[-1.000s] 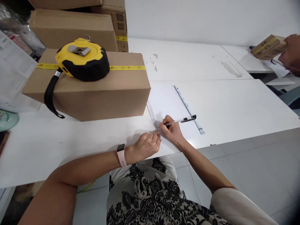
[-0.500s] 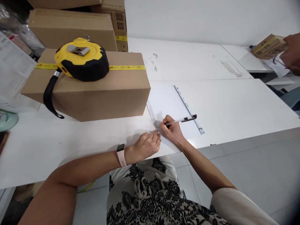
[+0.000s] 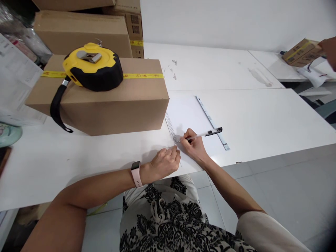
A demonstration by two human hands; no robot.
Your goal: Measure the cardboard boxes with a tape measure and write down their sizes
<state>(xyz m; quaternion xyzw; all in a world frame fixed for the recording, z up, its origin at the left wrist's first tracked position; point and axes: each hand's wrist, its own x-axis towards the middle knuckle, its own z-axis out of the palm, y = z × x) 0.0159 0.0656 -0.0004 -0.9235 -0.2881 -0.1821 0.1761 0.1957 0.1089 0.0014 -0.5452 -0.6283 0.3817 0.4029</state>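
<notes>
My right hand [image 3: 194, 145] is closed around a pen [image 3: 201, 135] with a clear barrel and black clip. Its tip meets a white sheet of paper [image 3: 185, 108] on the table, at the end of a narrow band of small dark marks along the sheet's left side. Down the right side of the paper runs a pale blue printed strip [image 3: 211, 120]. My left hand [image 3: 166, 161], with a pink-banded watch [image 3: 136, 174] on the wrist, rests curled on the paper's near corner beside the pen tip. I see nothing in its folded fingers.
On the left, a taped cardboard box [image 3: 126, 115] carries a yellow and black tape measure [image 3: 94, 68]. More cartons [image 3: 84, 33] stand behind it. A small box [image 3: 301, 52] and another person's hand [image 3: 329, 52] are at the far right. The white table [image 3: 262, 119] ends close to my body.
The pen and my right hand have shifted very slightly right. At the far right, the other person's hand has drawn back a little. My left hand stays put.
</notes>
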